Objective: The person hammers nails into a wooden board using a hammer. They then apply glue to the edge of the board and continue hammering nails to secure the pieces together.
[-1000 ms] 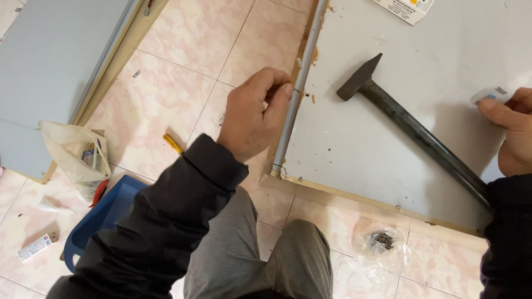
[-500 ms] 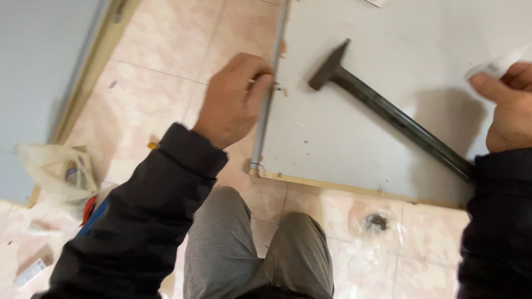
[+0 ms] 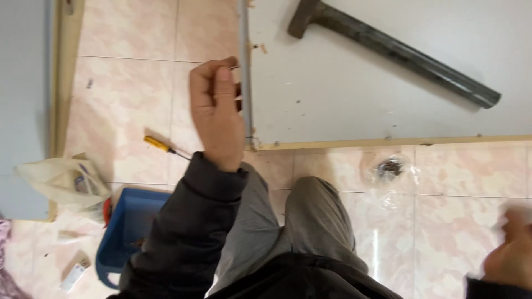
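Note:
My left hand (image 3: 216,111) curls its fingers around the grey metal edge strip (image 3: 244,33) on the left side of a white panel (image 3: 354,94) that lies flat on the tiled floor. A dark hammer (image 3: 388,47) rests on the panel, head toward the upper left. My right hand (image 3: 507,260) is blurred at the lower right, off the panel and above the tiles; whether it holds anything is unclear. My knees in grey trousers (image 3: 299,221) are below the panel's wooden bottom edge.
A yellow-handled screwdriver (image 3: 160,145) lies on the tiles left of my left hand. A blue plastic bin (image 3: 124,227) and a white plastic bag (image 3: 61,180) sit at lower left. A clear bag of dark screws (image 3: 388,169) lies by the panel's bottom edge. A door frame (image 3: 61,77) runs along the left.
My right hand has come off the panel's right side and dropped to the lower right. The view has shifted; my left hand stays on the edge strip.

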